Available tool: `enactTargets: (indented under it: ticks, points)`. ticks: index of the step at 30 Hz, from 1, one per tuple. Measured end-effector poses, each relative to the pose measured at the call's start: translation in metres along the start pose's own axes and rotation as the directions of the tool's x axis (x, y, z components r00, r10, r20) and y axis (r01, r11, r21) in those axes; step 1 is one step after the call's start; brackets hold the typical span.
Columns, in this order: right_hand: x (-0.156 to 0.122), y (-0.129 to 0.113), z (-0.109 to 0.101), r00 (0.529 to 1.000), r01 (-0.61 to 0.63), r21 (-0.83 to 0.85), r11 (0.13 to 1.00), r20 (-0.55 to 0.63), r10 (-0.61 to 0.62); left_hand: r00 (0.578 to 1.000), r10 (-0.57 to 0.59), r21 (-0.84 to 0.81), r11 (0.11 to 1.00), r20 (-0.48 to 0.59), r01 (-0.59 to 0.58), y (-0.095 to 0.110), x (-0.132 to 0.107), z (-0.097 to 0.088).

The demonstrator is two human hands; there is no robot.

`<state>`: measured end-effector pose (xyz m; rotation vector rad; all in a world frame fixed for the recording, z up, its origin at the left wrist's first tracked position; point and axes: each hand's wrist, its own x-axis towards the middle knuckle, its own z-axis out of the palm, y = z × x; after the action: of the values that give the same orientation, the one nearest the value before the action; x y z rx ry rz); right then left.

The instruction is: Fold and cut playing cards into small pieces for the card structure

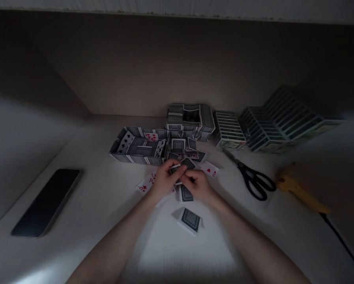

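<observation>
My left hand [165, 180] pinches a playing card [175, 169] with a dark patterned back, thumb on top. My right hand [198, 183] has its fingertips closed at the right edge of the same card, partly hiding it. Beneath and around the hands lie loose cards: a fan of red-suit cards [146, 184] on the left, a two of hearts [210, 169] on the right, and a face-down card [186, 194] just below. Nearer to me is a small stack of face-down cards [190, 221]. Behind my left hand stands an open box built of cards [141, 159].
A second card-built piece [191, 127] stands by the back wall. To its right are a small pack stack [229, 129] and larger stacks [286, 124]. Black-handled scissors [253, 179] and a yellow glue gun [301, 192] with a cord lie right; a phone [46, 202] lies left.
</observation>
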<state>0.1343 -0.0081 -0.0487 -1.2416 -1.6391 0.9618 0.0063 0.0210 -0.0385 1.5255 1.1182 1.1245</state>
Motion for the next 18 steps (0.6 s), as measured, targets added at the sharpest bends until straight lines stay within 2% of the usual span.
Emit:
enactTargets:
  ticks: [5, 18]
  points:
    - [-0.0007, 0.0009, 0.0007, 1.000, 0.001, -0.010, 1.000, -0.016, -0.001, 1.000, -0.027, 0.091, 0.995, 0.010, 0.026, -0.0040, -0.0013, -0.0009]
    - [-0.0002, 0.0006, -0.0004, 0.998, 0.025, -0.022, 0.999, 0.050, -0.024, 0.998, 0.047, 0.311, 0.950, -0.033, -0.035, -0.0011, -0.0046, 0.0016]
